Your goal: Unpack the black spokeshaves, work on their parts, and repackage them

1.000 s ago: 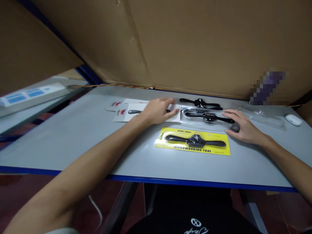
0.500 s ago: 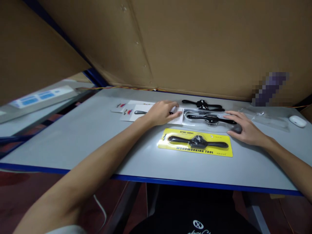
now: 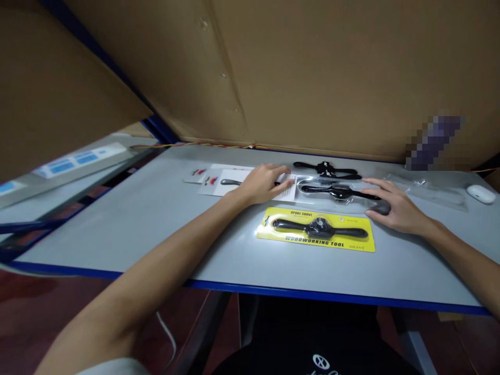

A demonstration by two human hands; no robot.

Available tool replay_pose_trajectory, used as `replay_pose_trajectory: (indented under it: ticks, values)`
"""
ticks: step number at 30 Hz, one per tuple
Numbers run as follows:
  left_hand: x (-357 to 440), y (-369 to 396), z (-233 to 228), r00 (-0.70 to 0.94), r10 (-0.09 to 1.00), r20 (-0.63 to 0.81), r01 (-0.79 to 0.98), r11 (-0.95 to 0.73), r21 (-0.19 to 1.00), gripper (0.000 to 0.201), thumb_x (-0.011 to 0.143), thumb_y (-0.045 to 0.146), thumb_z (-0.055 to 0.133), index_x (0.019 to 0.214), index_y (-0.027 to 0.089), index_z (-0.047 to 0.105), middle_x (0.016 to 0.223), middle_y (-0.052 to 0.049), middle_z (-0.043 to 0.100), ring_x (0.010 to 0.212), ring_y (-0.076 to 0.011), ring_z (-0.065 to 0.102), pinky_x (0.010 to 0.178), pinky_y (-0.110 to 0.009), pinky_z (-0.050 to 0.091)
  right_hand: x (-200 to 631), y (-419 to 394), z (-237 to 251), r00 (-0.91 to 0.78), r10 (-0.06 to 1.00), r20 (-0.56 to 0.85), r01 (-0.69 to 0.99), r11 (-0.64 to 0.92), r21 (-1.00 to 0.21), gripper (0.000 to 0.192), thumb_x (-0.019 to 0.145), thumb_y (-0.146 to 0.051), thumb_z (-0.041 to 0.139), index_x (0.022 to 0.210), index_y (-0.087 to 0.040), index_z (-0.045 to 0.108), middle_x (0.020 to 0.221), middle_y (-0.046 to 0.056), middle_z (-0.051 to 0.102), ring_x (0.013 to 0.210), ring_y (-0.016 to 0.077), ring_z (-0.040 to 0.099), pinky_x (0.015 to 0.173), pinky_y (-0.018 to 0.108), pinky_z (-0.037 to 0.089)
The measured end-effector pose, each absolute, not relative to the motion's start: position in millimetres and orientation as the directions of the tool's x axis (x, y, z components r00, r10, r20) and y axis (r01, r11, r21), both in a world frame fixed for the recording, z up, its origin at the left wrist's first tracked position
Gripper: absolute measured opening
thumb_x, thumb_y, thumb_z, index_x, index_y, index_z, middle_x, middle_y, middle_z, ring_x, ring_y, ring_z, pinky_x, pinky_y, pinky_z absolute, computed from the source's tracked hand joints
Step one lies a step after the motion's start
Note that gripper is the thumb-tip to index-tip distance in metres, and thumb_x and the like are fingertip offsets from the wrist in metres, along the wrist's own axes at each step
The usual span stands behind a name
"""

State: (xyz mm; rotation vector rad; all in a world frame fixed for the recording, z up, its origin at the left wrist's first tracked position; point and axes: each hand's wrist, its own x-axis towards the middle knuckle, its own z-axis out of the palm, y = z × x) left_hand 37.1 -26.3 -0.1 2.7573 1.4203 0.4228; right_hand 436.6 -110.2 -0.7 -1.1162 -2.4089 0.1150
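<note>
My left hand [image 3: 265, 183] lies with fingers spread over white backing cards [image 3: 288, 194], which show a printed spokeshave image. To its right, a black spokeshave [image 3: 339, 192] sits in a clear plastic blister shell [image 3: 312, 204]. At the shell's right end is my right hand [image 3: 396, 207], fingers and thumb apart around the handle's tip; whether it presses on the plastic is unclear. Nearer the front edge lies a yellow carded spokeshave pack [image 3: 269, 232] marked "Woodworking Tool". Another bare black spokeshave [image 3: 326, 169] rests behind the shell.
Further clear plastic shells [image 3: 437, 195] lie at the right, beside a white rounded case [image 3: 481, 194]. Cardboard walls [image 3: 312, 78] enclose the back of the grey table [image 3: 164, 219]. A power strip [image 3: 70, 164] is at the left, with a twisted wire [image 3: 219, 144] along the back.
The view has shifted slightly. Both hands and the items on the table keep the same places relative to each other.
</note>
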Motion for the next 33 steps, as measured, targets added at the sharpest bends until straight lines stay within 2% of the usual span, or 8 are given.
replay_pose_trajectory:
  ticks: [4,9,14,19,26,33]
  values:
    - [38.7,-27.2,-0.6,0.534,0.809,0.247,0.789,-0.582,0.200,0.051,0.104,0.053,0.040,0.120,0.016,0.070,0.095,-0.013,0.075,0.086,-0.0281,0.068,0.079,-0.038,0.050,438.7,-109.7,-2.3,-0.547,0.739,0.392,0.696,0.662,-0.277,0.052,0.094,-0.039,0.070,0.146,-0.038,0.065,0.158,0.009,0.057,0.140,0.0382,0.058,0.119,0.074,0.039]
    - [44.4,-30.8,-2.0,0.518,0.815,0.259,0.787,-0.573,0.227,0.049,0.105,0.051,0.040,0.117,0.015,0.071,0.090,-0.011,0.074,0.080,-0.0259,0.067,0.075,-0.036,0.049,438.2,-109.6,-2.8,-0.550,0.728,0.410,0.682,0.675,-0.283,0.049,0.094,-0.041,0.071,0.143,-0.035,0.067,0.156,0.010,0.059,0.140,0.0379,0.059,0.119,0.072,0.042]
    - [58.0,-40.4,-3.3,0.554,0.783,0.282,0.755,-0.615,0.226,0.048,0.106,0.048,0.038,0.121,0.015,0.069,0.094,-0.013,0.074,0.085,-0.0279,0.067,0.080,-0.041,0.050,431.9,-112.4,-2.1,-0.573,0.713,0.403,0.654,0.695,-0.299,0.046,0.095,-0.038,0.072,0.140,-0.033,0.069,0.157,0.011,0.058,0.140,0.0370,0.059,0.115,0.068,0.049]
    - [68.4,-48.5,-1.6,0.578,0.757,0.305,0.734,-0.645,0.212,0.044,0.106,0.045,0.038,0.115,0.016,0.070,0.104,-0.014,0.074,0.093,-0.0282,0.068,0.088,-0.043,0.051,427.6,-114.0,-2.6,-0.574,0.716,0.398,0.648,0.694,-0.313,0.048,0.093,-0.037,0.073,0.141,-0.035,0.069,0.157,0.010,0.058,0.140,0.0382,0.058,0.113,0.070,0.049]
    - [68.8,-50.2,5.3,0.536,0.788,0.301,0.799,-0.589,0.120,0.050,0.105,0.049,0.037,0.116,0.015,0.073,0.102,-0.015,0.074,0.093,-0.0307,0.069,0.084,-0.043,0.049,425.0,-114.5,-1.2,-0.575,0.714,0.400,0.653,0.695,-0.300,0.046,0.095,-0.039,0.071,0.141,-0.033,0.070,0.156,0.011,0.058,0.140,0.0382,0.058,0.114,0.069,0.050]
    - [41.2,-31.6,13.7,0.377,0.898,0.226,0.901,-0.412,0.136,0.057,0.103,0.051,0.033,0.114,0.015,0.076,0.099,-0.015,0.078,0.086,-0.0304,0.069,0.069,-0.036,0.041,430.3,-111.0,-2.6,-0.570,0.725,0.387,0.654,0.685,-0.320,0.046,0.095,-0.043,0.072,0.139,-0.030,0.071,0.155,0.012,0.060,0.139,0.0370,0.061,0.113,0.066,0.052]
